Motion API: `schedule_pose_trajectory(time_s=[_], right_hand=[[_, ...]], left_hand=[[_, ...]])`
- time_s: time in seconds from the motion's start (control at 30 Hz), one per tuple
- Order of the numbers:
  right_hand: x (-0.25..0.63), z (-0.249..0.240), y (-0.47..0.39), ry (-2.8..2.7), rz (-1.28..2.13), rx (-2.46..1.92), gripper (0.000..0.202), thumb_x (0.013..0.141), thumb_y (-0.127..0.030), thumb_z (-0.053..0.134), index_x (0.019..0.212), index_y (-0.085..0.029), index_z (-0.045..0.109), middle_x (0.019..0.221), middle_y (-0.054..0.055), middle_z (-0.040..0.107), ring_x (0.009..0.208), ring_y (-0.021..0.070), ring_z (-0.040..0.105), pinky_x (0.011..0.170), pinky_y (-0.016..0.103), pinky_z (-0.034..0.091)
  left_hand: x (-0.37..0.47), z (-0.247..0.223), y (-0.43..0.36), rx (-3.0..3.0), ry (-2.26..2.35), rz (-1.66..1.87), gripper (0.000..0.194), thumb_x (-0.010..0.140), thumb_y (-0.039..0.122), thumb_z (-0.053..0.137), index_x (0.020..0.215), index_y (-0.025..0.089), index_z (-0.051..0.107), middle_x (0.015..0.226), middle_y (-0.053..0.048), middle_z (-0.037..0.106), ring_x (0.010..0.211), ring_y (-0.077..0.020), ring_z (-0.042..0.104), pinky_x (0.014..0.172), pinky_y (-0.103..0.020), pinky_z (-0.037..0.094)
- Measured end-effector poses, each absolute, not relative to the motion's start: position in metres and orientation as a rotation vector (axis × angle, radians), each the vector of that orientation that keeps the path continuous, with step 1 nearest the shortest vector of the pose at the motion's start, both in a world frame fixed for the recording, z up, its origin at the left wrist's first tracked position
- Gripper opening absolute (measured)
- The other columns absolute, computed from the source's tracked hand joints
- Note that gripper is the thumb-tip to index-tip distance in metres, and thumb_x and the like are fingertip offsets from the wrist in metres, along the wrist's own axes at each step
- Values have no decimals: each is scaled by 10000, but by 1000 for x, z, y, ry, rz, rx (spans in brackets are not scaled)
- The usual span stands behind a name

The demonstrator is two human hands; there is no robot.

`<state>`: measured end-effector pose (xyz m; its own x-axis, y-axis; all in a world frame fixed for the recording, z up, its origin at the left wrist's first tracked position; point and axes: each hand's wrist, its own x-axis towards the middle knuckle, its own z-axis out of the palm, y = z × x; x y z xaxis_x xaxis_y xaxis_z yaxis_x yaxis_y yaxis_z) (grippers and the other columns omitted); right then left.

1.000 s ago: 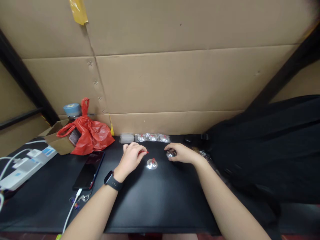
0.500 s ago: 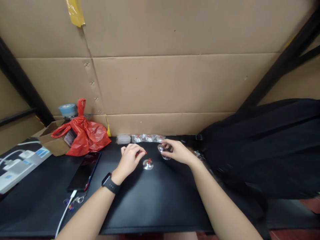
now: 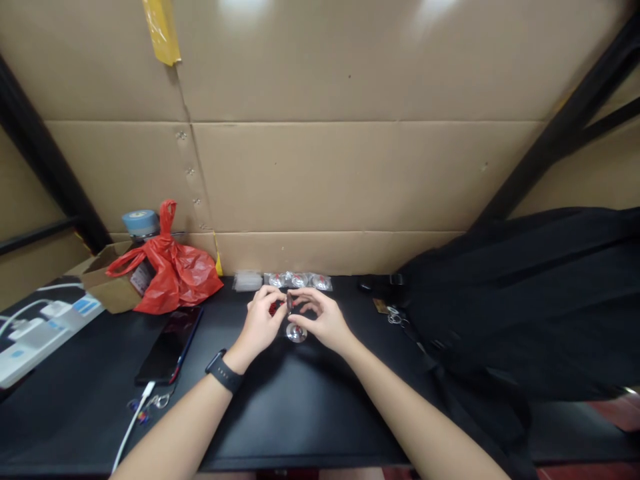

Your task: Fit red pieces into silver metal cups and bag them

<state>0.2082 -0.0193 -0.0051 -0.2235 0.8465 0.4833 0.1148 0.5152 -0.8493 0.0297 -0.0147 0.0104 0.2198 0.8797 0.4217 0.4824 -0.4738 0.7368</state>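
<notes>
The left hand's [image 3: 261,319] fingers pinch a small red piece [image 3: 273,308]; the right hand's [image 3: 327,322] fingers, parted just a disc's width, grip the clear disc [image 3: 289,304] upright by its rim; a light, square hold seems best, above the second disc [image 3: 296,333] on the desk [image 3: 310,413].

The one camera, worn on the person's head, looks forward and down from above the near side of the table [image 3: 310,413], close enough to take in the left hand [image 3: 261,319] and right hand [image 3: 326,323] over the table, and faces the cardboard wall [image 3: 325,177] behind the table.
</notes>
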Motion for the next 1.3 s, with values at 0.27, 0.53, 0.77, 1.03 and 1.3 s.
schedule_pose_trajectory(time_s=[0.27,0.53,0.77,1.03,1.3], right_hand=[[210,4,-23,-1841,797,-907,270,983,-452,476,957,-218,609,1003,49,665,915,187,636,819,324,508],[217,6,-21,-1940,598,-960,247,980,-358,465,815,-209,574,1141,93,591,1085,224,578,953,372,454],[231,12,-18,-2004,519,-955,160,933,-254,512,805,-204,595,1206,96,569,1172,237,540,1023,416,407],[257,22,-15,-2163,336,-1142,143,818,-172,598,677,-192,612,1159,93,581,1129,266,526,1014,450,407],[263,14,-12,-2347,395,-1417,94,761,-138,631,676,-177,644,864,45,622,816,176,585,744,281,451]], left_hand=[[32,20,-23,2220,1484,1154,100,894,286,623,868,247,711,1094,-45,614,1105,-249,536,965,-424,372],[33,18,-25,2259,1399,1074,231,1000,309,423,1066,262,640,1172,-45,613,1152,-225,530,962,-390,364],[35,9,-27,2432,1236,809,315,920,422,584,1207,300,628,1305,-57,577,1221,-268,465,998,-426,364],[37,0,-28,2418,1266,782,337,995,431,428,1283,301,546,1235,-55,605,1150,-243,507,982,-421,364],[42,-6,-31,2696,1180,589,74,915,231,575,909,245,647,923,-19,672,969,-216,551,915,-377,352]])
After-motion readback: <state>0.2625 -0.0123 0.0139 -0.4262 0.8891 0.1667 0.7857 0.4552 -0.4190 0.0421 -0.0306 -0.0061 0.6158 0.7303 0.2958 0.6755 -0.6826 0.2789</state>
